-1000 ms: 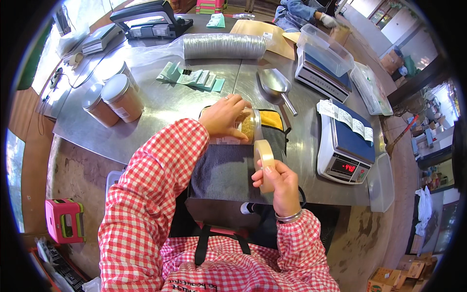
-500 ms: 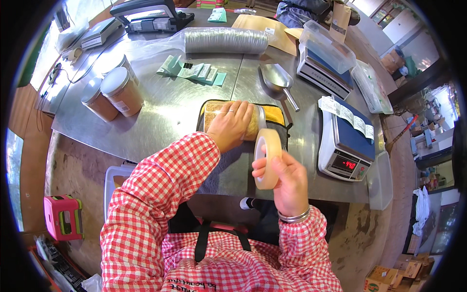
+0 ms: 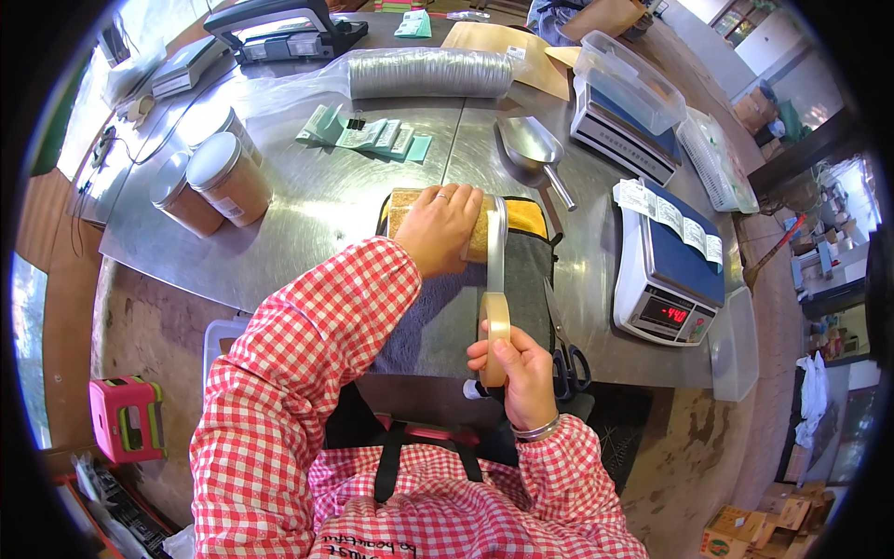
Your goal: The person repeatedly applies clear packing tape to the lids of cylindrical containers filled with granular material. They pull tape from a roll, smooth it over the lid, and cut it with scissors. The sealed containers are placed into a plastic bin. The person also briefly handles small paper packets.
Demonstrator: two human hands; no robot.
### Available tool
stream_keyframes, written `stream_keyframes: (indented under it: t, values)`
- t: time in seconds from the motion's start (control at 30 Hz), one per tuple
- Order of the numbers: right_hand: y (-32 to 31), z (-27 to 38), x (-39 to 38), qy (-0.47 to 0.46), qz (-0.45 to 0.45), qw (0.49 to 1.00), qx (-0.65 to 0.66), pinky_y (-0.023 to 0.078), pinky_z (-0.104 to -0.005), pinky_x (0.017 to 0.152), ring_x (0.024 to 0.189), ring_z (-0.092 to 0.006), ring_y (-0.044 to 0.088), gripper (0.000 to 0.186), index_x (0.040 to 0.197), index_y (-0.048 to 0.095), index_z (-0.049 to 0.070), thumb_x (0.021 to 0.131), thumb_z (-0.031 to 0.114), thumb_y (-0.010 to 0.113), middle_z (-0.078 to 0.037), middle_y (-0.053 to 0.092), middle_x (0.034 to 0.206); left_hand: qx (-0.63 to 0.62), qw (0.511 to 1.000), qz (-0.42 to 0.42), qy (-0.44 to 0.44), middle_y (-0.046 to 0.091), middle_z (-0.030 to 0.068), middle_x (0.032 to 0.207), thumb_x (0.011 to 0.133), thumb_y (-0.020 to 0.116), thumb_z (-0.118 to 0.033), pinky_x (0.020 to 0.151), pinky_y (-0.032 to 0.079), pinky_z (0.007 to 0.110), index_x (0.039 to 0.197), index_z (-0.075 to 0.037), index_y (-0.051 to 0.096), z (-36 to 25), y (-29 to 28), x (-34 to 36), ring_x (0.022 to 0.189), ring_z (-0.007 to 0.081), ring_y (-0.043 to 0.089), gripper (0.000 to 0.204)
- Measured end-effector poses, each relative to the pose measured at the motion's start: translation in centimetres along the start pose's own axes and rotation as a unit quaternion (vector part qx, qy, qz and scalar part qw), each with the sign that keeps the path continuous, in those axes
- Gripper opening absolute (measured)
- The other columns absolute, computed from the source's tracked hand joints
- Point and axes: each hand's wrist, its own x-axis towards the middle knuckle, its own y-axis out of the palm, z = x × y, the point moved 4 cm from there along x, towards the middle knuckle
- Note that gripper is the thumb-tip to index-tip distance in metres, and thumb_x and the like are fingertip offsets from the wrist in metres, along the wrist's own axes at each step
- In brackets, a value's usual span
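A clear jar (image 3: 479,240) filled with yellow-brown contents lies on its side on a grey and yellow cloth (image 3: 526,265). My left hand (image 3: 440,231) is wrapped over the jar from above, holding it down. In my right hand (image 3: 524,377), nearer to me, is a roll of clear tape (image 3: 495,343), gripped between thumb and fingers. A tape strip (image 3: 496,272) stretches taut from the roll to the lid end of the jar. Beside the roll, scissors (image 3: 570,369) rest at the table's front edge, partly over the cloth.
Lidded canisters (image 3: 229,179) stand at left on the metal table (image 3: 345,233). Beyond the jar are green labels (image 3: 377,136), a metal scoop (image 3: 531,144) and a plastic film roll (image 3: 428,74). Scales (image 3: 669,279) occupy the right side, one with a label strip on top.
My right hand has drawn the tape roll down toward me, and a long strip now runs from the jar. The scissors have come into sight. My left hand stays on the jar.
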Motion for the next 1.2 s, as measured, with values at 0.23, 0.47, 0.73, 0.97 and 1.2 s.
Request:
stream_keyframes:
  t: [0.23,0.47,0.73,0.97,1.2]
  values:
    - [1.6,9.1,2.6,-0.1,0.03,0.995,0.013,0.051,-0.0274,0.071,0.074,-0.0159,0.065,0.039,0.115,0.058,-0.007,0.095,0.027,0.057,-0.014,0.068,0.089,0.011,0.996,-0.081,0.035,0.054,0.0136,0.109,0.055,0.077,-0.021,0.095,0.041,0.038,0.121,0.003,0.044,0.1,-0.7,0.0,0.109,0.0276,0.054,0.078]
    - [1.1,5.9,1.6,-0.039,0.017,0.999,-0.002,0.05,-0.0272,0.071,0.074,-0.0158,0.064,0.037,0.115,0.057,-0.007,0.096,0.024,0.056,-0.014,0.068,0.089,-0.024,0.999,0.026,-0.005,0.054,0.0149,0.12,0.051,0.085,-0.027,0.095,0.041,0.039,0.126,0.001,0.041,1.1,-0.1,0.9,0.112,0.0294,0.054,0.092]
    - [-0.9,-0.2,1.2,0.01,-0.003,1.0,-0.008,0.05,-0.0274,0.072,0.075,-0.0156,0.064,0.036,0.116,0.056,-0.007,0.096,0.022,0.057,-0.014,0.067,0.09,-0.026,0.999,0.033,0.006,0.055,0.0154,0.119,0.054,0.083,-0.03,0.094,0.042,0.04,0.125,0.0,0.042,1.2,0.0,1.1,0.111,0.0306,0.055,0.088]
    - [-1.8,-0.6,3.2,0.021,-0.011,1.0,0.003,0.051,-0.0278,0.07,0.075,-0.0165,0.065,0.037,0.114,0.057,-0.007,0.096,0.025,0.056,-0.014,0.067,0.088,-0.057,0.996,0.073,0.003,0.048,0.0174,0.125,0.055,0.081,-0.037,0.091,0.044,0.044,0.124,0.0,0.044,2.6,-0.7,2.8,0.116,0.0342,0.048,0.087]
    - [-1.2,1.3,3.0,-0.034,-0.013,0.999,-0.006,0.05,-0.0271,0.076,0.078,-0.0154,0.065,0.033,0.114,0.057,-0.005,0.094,0.021,0.058,-0.012,0.068,0.091,0.045,0.997,0.01,0.059,0.047,0.0161,0.126,0.065,0.08,-0.037,0.1,0.039,0.046,0.132,-0.004,0.04,1.0,-0.4,1.4,0.119,0.0323,0.047,0.085]
